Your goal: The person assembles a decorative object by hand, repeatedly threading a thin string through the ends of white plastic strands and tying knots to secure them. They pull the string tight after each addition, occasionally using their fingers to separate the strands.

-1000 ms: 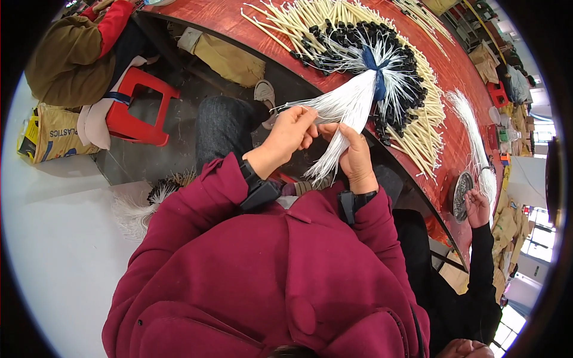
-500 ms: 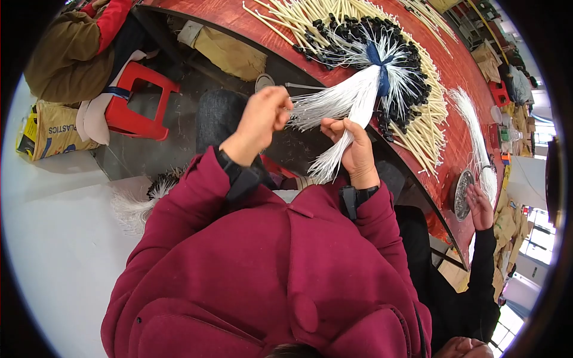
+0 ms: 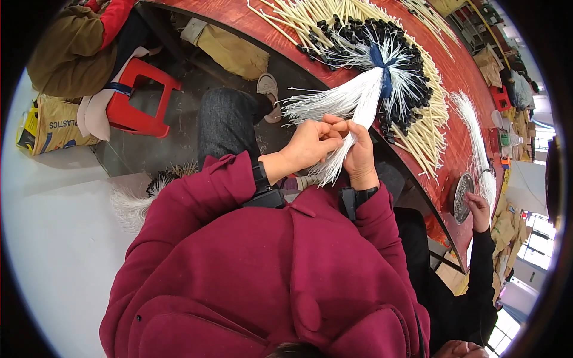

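A thick bundle of white strands (image 3: 371, 94) hangs over the near edge of the table, bound by a dark blue cloth tie (image 3: 382, 64). Beyond the tie the strands spread out to many pale sticks (image 3: 431, 140) with black ends, lying in a fan. My right hand (image 3: 360, 159) is closed around one section of the strands, whose loose ends hang below it. Close against it, my left hand (image 3: 311, 144) has its fingers pinched together at those strands; what is between the fingertips is too small to make out. Another section of strands spreads loose to the left, above my left hand.
On the right, another person's hand (image 3: 477, 212) is by a round metal dish (image 3: 462, 198) and a second white strand bundle (image 3: 473, 134). A red stool (image 3: 140, 98) stands at left near a seated person. More strands (image 3: 132, 206) lie at lower left. The red table (image 3: 462, 83) curves past my knees.
My left hand has come from the left, where it was apart, to meet my right hand at the strands. The other person's hand has shifted slightly beside the metal dish.
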`<state>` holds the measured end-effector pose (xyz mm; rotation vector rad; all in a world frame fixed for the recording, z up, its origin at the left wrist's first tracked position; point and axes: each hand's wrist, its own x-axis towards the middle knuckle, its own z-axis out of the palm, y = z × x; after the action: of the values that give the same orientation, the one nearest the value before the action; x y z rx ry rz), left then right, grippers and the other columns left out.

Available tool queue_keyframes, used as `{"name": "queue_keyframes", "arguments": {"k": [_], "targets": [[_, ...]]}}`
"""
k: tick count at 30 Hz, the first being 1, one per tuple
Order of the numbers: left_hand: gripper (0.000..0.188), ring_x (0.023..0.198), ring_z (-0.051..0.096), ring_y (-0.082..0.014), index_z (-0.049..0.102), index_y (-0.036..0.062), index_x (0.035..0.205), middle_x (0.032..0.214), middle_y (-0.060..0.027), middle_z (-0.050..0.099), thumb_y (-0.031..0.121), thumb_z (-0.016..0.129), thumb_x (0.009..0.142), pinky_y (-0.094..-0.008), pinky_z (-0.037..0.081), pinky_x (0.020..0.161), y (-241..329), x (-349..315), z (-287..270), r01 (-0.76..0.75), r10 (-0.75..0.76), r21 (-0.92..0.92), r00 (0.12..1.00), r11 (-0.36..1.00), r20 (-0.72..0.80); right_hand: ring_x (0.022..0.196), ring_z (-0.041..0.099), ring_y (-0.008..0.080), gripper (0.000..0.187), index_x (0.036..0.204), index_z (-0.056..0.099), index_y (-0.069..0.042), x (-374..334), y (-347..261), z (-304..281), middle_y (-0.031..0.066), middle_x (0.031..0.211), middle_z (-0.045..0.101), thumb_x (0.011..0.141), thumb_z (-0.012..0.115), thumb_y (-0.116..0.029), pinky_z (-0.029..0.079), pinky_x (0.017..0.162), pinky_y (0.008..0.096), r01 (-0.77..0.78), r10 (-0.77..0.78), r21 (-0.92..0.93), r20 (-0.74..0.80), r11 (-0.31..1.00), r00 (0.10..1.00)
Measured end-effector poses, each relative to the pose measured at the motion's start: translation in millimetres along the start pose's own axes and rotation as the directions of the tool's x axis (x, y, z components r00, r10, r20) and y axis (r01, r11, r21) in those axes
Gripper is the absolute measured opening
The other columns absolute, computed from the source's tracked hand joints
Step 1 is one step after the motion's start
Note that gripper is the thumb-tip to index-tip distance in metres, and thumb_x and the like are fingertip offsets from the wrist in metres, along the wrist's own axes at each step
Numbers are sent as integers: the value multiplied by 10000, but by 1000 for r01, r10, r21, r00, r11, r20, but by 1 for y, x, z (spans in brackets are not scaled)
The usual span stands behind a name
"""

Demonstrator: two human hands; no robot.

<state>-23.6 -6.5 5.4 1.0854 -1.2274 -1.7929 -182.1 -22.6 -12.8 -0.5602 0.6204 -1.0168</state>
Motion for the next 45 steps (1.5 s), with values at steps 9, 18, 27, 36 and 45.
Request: {"name": "queue_keyframes", "arguments": {"k": [9, 18, 27, 36, 45], "targets": [[111, 560, 485, -40, 633, 21, 865, 679, 36, 558, 127, 603, 880, -181, 384, 505, 3, -16, -25, -76, 76, -2, 995, 997, 70, 897, 602, 237, 326, 909, 633, 87, 2, 2, 6, 177, 1040, 640, 877, 520, -217, 471, 831, 366, 63, -106, -257, -157, 964, 982], [99, 674, 565, -52, 654, 7, 909, 731, 10, 599, 92, 610, 883, -181, 430, 570, 33, -8, -6, -98, 75, -422, 995, 901, -72, 790, 609, 205, 231, 848, 642, 49, 5, 8, 12, 105, 870, 637, 881, 536, -154, 471, 750, 310, 26, -122, -258, -363, 966, 924], [70, 657, 634, -202, 673, 32, 846, 809, -81, 652, 51, 640, 787, -281, 491, 575, 4, 15, -30, -473, 708, 745, 706, 470, 1, 671, 572, 153, 246, 717, 619, 9, 3, 5, 4, 67, 687, 613, 875, 545, -164, 437, 679, 271, 49, -175, -421, -265, 906, 948], [39, 627, 637, -210, 628, 8, 807, 703, -107, 625, 31, 627, 776, -298, 490, 560, 3, 15, -27, -384, 565, 799, 822, 463, 68, 647, 538, 175, 255, 671, 558, -18, 4, 4, 6, 57, 633, 548, 894, 518, -137, 431, 664, 293, 60, -162, -380, -244, 923, 956], [75, 623, 637, -103, 589, -14, 816, 729, -39, 648, 53, 593, 851, -227, 492, 545, -1, 18, -23, -191, 217, 232, 972, 954, -94, 626, 517, 164, 270, 648, 539, -35, 5, 5, 7, 46, 612, 524, 896, 519, -139, 407, 630, 285, 53, -135, -330, -231, 943, 963]]}}
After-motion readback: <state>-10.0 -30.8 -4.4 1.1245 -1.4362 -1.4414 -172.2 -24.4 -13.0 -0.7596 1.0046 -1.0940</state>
